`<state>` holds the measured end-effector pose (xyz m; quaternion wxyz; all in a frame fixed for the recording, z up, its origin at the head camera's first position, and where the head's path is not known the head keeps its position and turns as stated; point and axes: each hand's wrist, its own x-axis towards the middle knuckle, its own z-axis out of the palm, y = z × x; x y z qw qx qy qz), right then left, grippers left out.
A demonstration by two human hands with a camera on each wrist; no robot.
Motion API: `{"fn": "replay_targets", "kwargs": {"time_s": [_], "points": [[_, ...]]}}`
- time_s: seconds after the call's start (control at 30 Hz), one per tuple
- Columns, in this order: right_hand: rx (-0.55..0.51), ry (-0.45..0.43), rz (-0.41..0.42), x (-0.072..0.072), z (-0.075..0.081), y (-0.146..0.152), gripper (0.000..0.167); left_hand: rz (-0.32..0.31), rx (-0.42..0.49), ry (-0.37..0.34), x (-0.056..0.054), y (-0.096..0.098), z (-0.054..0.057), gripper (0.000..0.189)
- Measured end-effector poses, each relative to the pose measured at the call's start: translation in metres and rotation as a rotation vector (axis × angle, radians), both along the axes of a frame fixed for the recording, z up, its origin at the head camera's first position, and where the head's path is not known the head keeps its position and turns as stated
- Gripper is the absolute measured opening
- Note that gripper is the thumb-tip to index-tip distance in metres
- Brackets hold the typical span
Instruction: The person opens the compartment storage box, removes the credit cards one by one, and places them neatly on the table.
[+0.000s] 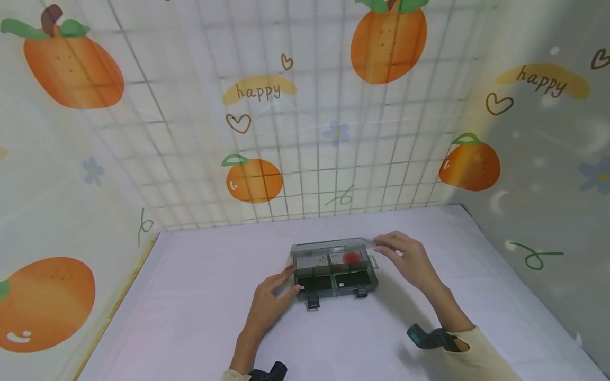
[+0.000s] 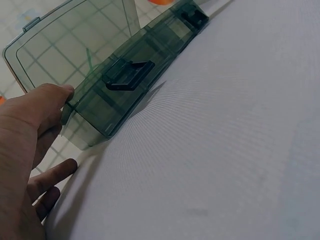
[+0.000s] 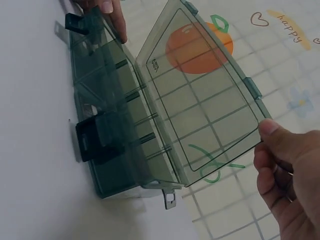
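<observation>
box (image 1: 337,292): on desk (image 1: 190,296), left end held by left hand (image 1: 269,299) | lid (image 3: 215,107): raised, corner pinched by right hand (image 1: 408,259) | done: front latches (image 1: 313,303) undone | remaining: lid neither shut nor laid fully back, swing direction can't be told

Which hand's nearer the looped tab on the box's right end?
Right. The right hand pinches the lid's free corner, above the looped tab; the left hand touches the box's opposite end.
</observation>
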<state>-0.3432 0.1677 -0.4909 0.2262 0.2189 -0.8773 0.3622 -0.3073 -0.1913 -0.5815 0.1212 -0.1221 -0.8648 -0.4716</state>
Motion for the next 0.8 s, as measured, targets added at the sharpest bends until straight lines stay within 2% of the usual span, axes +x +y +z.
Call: {"fn": "replay_targets", "kwargs": {"time_s": [0.43, 0.67, 0.8], "points": [[-0.076, -0.086, -0.018, -0.009, 0.008, 0.001, 0.023, -0.021, 0.028, -0.026, 0.002, -0.002, 0.002, 0.054], [-0.14, -0.197, -0.044, -0.024, 0.011, 0.0, 0.026, -0.011, 0.035, -0.028, 0.002, -0.003, 0.002, 0.052], [-0.157, -0.212, -0.047, -0.035, 0.012, 0.001, 0.026, -0.023, 0.027, -0.03, 0.001, -0.003, 0.001, 0.052]]}}
